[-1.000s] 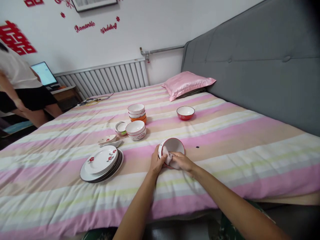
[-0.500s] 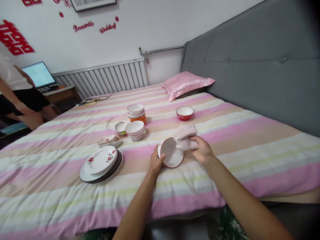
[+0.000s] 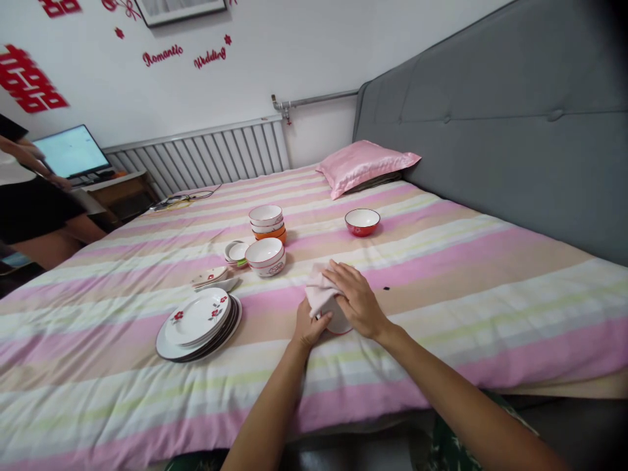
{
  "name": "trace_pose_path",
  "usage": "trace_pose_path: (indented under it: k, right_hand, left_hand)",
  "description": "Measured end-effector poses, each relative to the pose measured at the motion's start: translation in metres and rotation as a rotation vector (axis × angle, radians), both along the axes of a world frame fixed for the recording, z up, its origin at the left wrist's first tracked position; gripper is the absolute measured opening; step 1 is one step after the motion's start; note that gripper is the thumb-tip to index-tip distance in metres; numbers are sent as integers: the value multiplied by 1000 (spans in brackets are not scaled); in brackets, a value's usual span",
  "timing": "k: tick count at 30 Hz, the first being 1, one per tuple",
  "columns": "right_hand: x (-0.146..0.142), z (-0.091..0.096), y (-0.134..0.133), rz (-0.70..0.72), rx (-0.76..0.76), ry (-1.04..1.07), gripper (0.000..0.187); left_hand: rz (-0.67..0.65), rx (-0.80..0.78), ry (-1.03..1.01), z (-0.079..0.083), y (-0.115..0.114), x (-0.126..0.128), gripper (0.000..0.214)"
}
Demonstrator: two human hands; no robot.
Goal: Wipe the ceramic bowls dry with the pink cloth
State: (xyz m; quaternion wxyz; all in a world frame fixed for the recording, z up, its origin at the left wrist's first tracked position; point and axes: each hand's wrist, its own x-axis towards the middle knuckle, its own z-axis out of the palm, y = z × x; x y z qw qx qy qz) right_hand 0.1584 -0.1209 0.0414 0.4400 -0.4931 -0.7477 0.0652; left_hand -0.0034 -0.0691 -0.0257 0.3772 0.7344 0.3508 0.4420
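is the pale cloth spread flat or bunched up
Bunched up: the cloth shows crumpled folds beside the fingers of the right hand and covers part of the bowl.

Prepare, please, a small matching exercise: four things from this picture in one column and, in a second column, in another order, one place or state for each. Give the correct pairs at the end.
1. cloth
2. pillow
3. red bowl
4. plates

A. beside the headboard
B. stacked
C. in the right hand
D. upright, standing alone

Pairs: 1-C, 2-A, 3-D, 4-B
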Motion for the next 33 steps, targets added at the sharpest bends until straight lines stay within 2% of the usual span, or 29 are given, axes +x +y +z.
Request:
trace_pose_path:
  k: [3,6,9,13,17,20,23,26,30,33]
  right_hand:
    - [-9,7,-9,-36,-27,-139,54]
    - [-11,10,-11,-23,-40,-186,61]
    - [-5,11,-7,2,-28,-182,52]
    - [6,15,-3,6,-19,-256,56]
    - [6,18,-2,-77,88,-420,55]
    - [-1,13,2,-18,240,-498,47]
    - [-6,5,10,80,316,-500,34]
    - [-6,-2,18,106,291,-462,22]
    - [-3,-4,21,83,238,-411,14]
    - [0,-4,22,49,197,-351,16]
  left_hand:
    - [20,6,0,-1,1,2,59]
    - [21,18,6,0,1,2,61]
    - [19,36,22,1,1,1,60]
    - [18,60,33,-1,0,1,61]
    - [15,77,55,2,-2,2,59]
    - [-10,89,92,7,-6,3,53]
    - [-18,95,135,11,-8,4,41]
    - [0,104,170,10,-7,5,29]
    - [18,134,190,6,-3,4,29]
    - [21,160,195,5,-2,3,35]
